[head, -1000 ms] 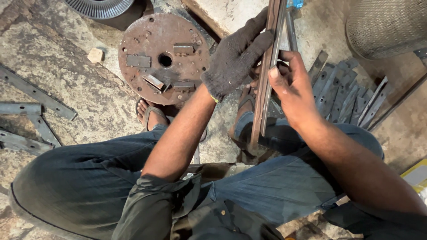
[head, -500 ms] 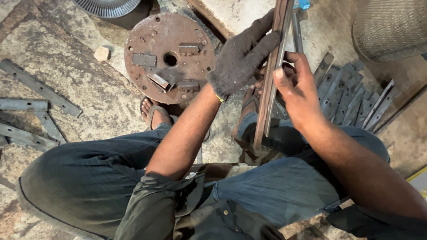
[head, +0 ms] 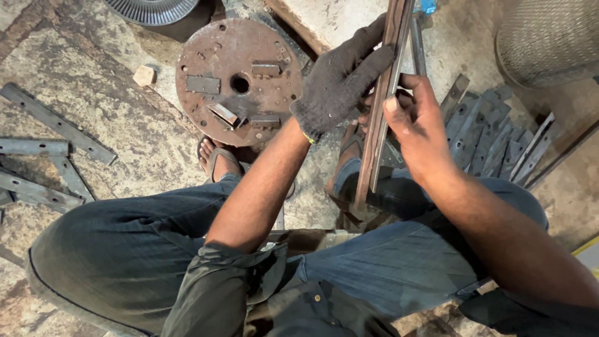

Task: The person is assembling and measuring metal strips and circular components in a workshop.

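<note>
I sit low over a stone floor, knees wide, in blue trousers. My left hand, in a dark knitted glove, wraps the left side of a long rusty metal bar that stands nearly upright between my knees. My right hand, bare, grips the same bar from the right with the thumb pressed on its edge. The bar's lower end rests near my right foot; its top runs out of view.
A round rusty steel disc with welded blocks and a centre hole lies ahead. Flat steel strips lie at the left, a pile of short cut strips at the right. A wire-mesh cylinder stands at the far right.
The view has shifted slightly, so the disc and strips sit a little more to the right. Both hands keep their hold on the bar.
</note>
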